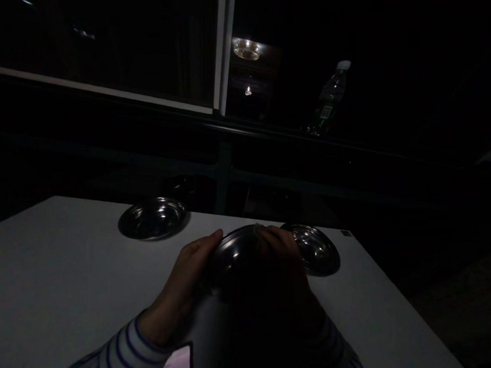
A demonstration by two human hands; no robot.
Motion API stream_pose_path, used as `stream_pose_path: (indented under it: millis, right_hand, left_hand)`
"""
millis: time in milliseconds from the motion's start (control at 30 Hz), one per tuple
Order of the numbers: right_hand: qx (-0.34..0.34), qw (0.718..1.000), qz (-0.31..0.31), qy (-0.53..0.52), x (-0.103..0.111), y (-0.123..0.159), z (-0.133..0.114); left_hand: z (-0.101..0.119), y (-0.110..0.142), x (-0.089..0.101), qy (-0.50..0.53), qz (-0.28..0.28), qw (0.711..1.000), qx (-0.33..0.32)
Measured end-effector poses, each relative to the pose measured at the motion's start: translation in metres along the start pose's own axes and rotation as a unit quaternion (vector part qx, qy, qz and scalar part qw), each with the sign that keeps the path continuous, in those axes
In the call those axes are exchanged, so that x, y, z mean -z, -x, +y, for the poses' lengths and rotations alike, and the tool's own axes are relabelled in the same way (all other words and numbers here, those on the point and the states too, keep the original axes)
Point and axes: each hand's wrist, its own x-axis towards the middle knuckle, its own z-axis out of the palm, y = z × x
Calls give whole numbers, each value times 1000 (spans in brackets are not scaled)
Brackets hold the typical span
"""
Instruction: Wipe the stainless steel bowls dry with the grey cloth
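Note:
My left hand grips the left rim of a shiny metal plate, thumb on top, holding it tilted above the white table. At the plate's upper right rim, my right hand is closed with bent fingers. A small pale scrap, like a tissue, shows at its fingertips against the rim. Deep shadow hides the lower part of the plate and most of my right palm. A second metal plate lies at the table's far edge on the left. A third metal plate lies just beyond my right hand.
The white table ends at a dark ledge and a window frame. A clear plastic bottle with a white cap stands on the ledge at the right. A phone-like object with a lit pinkish screen is at the bottom edge.

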Motion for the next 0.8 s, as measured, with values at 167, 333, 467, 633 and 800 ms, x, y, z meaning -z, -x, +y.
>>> stream_pose_path:
  millis: [167,333,467,633,800]
  right_hand:
    - [-69,997,-5,-37,11,-4,6]
    - [-65,997,-8,-46,15,-5,5]
    - [-11,1000,-10,-16,14,-5,7]
    - [111,992,33,38,-15,2,-6]
    - [191,978,64,47,-35,7,-16]
  left_hand:
    - [-2,-3,5,24,-93,994,44]
    - [-1,-1,5,42,-98,993,40]
    - [-1,1,4,18,-113,993,30]
    - [-4,0,3,12,-70,997,12]
    - [-2,-1,3,8,-15,1000,-1]
